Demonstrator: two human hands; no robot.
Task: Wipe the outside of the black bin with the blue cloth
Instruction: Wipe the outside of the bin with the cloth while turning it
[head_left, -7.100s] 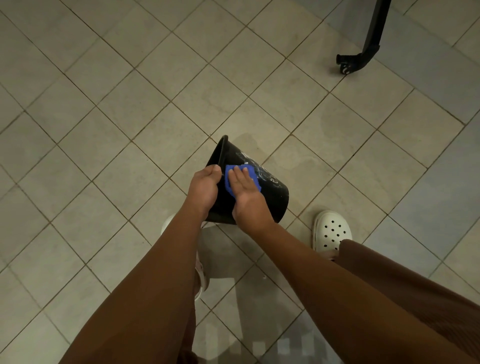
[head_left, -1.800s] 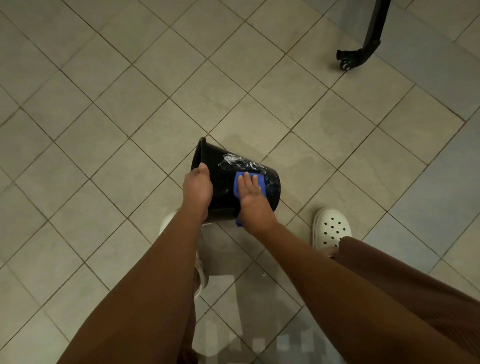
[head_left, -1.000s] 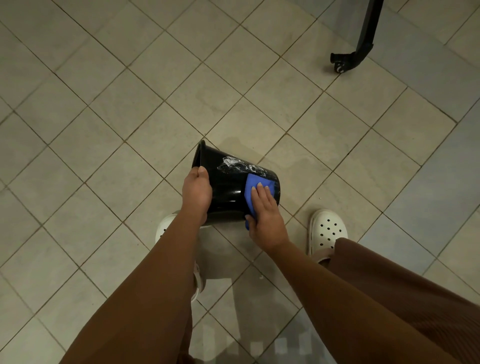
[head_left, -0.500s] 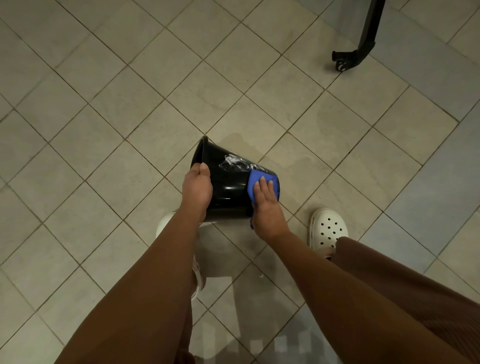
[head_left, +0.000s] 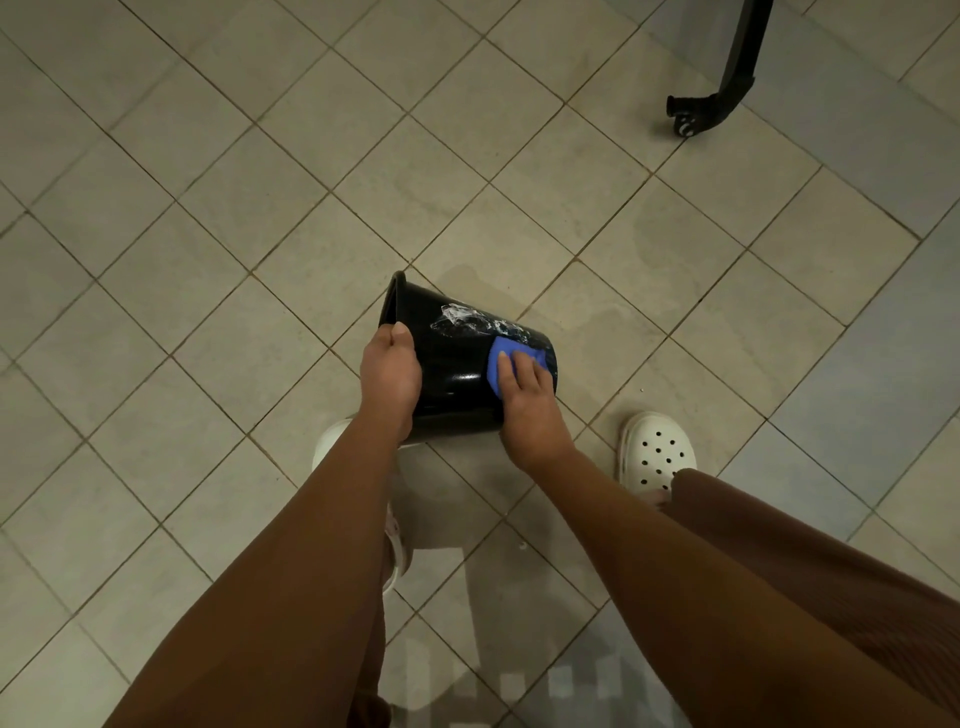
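Now, black bin (head_left: 457, 366): tipped sideways at frame centre, rim toward upper left, white smears on its wall.
Left hand (head_left: 389, 371): fingers curled round the rim.
Right hand (head_left: 530, 410): flat fingers press blue cloth (head_left: 500, 361) onto wall near base.

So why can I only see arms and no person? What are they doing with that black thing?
The camera sits on the person's head and looks down, so you see only their arms, legs and a white shoe on the tiled floor. The left hand grips the rim of the black bin, which is tipped sideways. The right hand presses a blue cloth flat against the bin's outside, near its bottom end. White smears show on the bin.
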